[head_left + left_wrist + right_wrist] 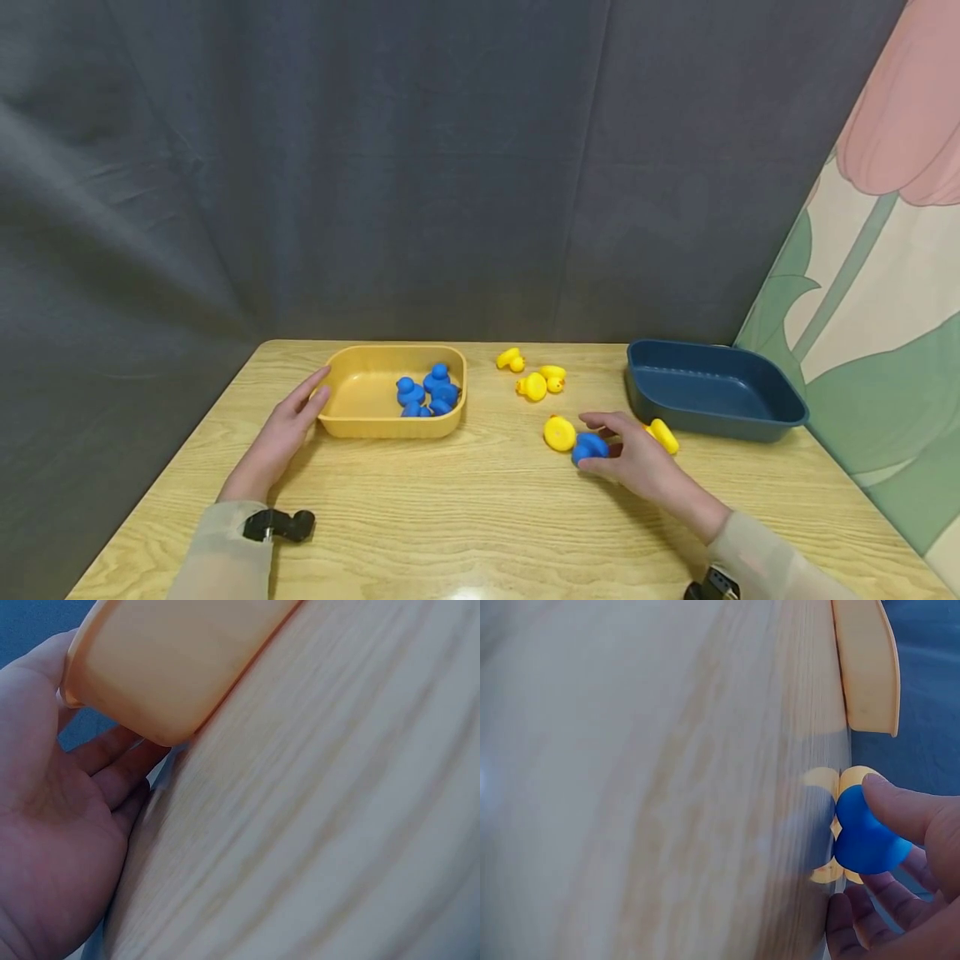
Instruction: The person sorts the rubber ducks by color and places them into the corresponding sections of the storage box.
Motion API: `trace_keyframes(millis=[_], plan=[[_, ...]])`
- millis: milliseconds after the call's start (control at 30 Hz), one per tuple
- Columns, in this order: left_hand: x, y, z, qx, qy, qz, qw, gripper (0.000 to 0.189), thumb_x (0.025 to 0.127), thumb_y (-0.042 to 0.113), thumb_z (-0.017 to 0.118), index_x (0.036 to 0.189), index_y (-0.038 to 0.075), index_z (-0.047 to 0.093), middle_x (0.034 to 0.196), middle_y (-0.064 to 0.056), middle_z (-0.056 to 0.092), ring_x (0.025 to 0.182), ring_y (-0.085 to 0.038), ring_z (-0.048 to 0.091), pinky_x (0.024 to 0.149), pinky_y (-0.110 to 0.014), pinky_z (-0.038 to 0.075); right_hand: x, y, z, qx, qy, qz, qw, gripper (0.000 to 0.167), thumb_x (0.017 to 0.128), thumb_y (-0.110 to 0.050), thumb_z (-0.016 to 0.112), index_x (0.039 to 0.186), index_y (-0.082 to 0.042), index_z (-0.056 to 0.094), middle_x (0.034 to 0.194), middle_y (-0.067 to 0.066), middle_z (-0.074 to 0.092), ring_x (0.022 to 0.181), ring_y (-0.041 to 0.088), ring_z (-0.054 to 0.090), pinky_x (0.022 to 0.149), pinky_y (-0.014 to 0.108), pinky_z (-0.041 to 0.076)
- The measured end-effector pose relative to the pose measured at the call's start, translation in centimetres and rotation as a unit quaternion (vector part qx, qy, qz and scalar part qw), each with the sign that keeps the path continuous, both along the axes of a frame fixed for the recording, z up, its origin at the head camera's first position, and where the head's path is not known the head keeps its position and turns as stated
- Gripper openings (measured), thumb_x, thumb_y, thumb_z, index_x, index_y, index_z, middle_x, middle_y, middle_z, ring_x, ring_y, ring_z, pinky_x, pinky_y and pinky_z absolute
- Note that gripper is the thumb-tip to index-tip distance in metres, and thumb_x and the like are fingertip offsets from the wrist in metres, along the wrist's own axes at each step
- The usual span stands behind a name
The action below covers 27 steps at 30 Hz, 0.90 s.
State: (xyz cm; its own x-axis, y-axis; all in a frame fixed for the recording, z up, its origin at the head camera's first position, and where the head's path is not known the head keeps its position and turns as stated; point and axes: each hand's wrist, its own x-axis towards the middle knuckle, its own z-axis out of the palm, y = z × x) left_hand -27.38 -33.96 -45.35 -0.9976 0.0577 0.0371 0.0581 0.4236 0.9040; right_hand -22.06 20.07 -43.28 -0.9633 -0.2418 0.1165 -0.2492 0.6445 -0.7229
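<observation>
At the left end of the yellow plastic box (384, 427), my left hand (283, 429) rests against the rim with its fingers fairly straight. The left wrist view shows fingers (112, 761) beside the box's outer wall. Several blue rubber ducks (441, 393) lie inside, toward its right end. My right hand (637, 458) holds another blue rubber duck (589, 447) low at the table, thumb on one side and fingers around the other. Just left of it is a yellow rubber duck (559, 433), base toward me. Beyond the hand lies one more yellow duck (663, 436), partly hidden.
A dark blue plastic box (720, 423) stands at the right on the wooden table (450, 517). Three yellow ducks (532, 387) lie between the boxes, toward the back. A dark curtain (450, 183) hangs behind, and a flower-patterned cloth (885, 350) hangs at the right.
</observation>
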Motion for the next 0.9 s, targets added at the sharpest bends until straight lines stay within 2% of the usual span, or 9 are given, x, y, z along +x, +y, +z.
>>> trace_keyframes(millis=[433, 700, 900], plan=[[-0.24, -0.07, -0.41, 0.011, -0.006, 0.000, 0.9999, 0.071, 0.119, 0.047, 0.050, 0.178, 0.021, 0.023, 0.184, -0.016, 0.013, 0.169, -0.043, 0.006, 0.133, -0.065, 0.013, -0.04, -0.38, 0.24, 0.006, -0.018, -0.019, 0.9996, 0.063, 0.090, -0.011, 0.094, 0.145, 0.004, 0.066, 0.131, 0.018, 0.069, 0.109, 0.030, 0.069, 0.097, 0.051, 0.062], [-0.53, -0.23, -0.65, 0.008, -0.007, 0.003, 0.9999, 0.070, 0.119, 0.045, 0.049, 0.179, 0.020, 0.023, 0.184, -0.015, 0.012, 0.169, -0.043, 0.004, 0.133, -0.065, 0.011, 0.02, -0.40, 0.34, -0.002, -0.044, -0.040, 0.9982, 0.046, 0.091, -0.012, 0.093, 0.133, -0.001, 0.075, 0.127, 0.016, 0.072, 0.102, 0.026, 0.071, 0.090, 0.044, 0.064], [-0.26, -0.13, -0.41, 0.005, -0.005, 0.001, 1.0000, 0.071, 0.118, 0.048, 0.050, 0.179, 0.023, 0.023, 0.184, -0.013, 0.013, 0.169, -0.042, 0.005, 0.133, -0.066, 0.012, 0.05, -0.46, 0.53, 0.020, -0.034, -0.044, 0.9982, 0.045, 0.091, -0.017, 0.094, 0.131, -0.005, 0.079, 0.121, 0.011, 0.070, 0.099, 0.023, 0.066, 0.088, 0.042, 0.061]])
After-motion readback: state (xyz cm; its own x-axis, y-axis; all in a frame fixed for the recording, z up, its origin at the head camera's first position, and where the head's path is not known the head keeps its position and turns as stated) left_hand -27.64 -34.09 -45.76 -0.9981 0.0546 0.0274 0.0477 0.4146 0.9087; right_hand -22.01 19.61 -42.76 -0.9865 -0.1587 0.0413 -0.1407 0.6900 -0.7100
